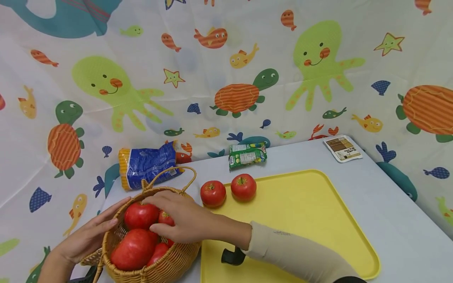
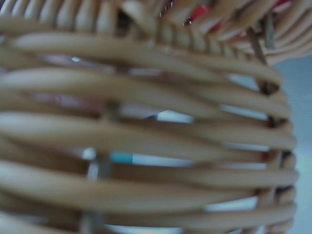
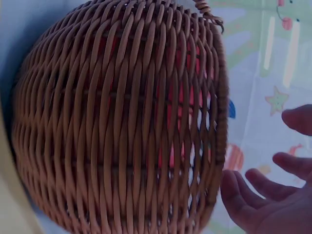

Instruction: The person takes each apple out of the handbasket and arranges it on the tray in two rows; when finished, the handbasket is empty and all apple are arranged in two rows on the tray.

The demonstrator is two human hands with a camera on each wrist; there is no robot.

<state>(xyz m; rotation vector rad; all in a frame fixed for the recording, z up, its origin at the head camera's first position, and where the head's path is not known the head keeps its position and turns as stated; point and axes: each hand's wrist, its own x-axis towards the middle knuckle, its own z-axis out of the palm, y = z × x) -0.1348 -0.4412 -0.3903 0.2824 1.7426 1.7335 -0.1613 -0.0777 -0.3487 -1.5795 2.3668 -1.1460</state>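
Observation:
A wicker basket [image 1: 177, 259] at the lower left of the head view holds several red apples [image 1: 141, 215], one large smooth red fruit [image 1: 131, 249] lying nearest me. My left hand [image 1: 90, 232] rests along the basket's left rim with its fingers extended. In the left wrist view the woven wicker [image 2: 146, 131] fills the frame, and that hand is out of sight. My right hand [image 1: 184, 218] reaches over the basket opening, thumb and fingers apart above the apples. The right wrist view shows this hand [image 3: 278, 204] at the rim, fingers spread and holding nothing.
Two apples, one [image 1: 213, 193] left of the other [image 1: 243, 187], sit at the far left corner of a yellow tray [image 1: 297, 212]. Behind stand a blue bag [image 1: 150, 165] and a green packet [image 1: 247, 154]. A white pouch [image 1: 342, 148] lies at the far right, before a printed curtain.

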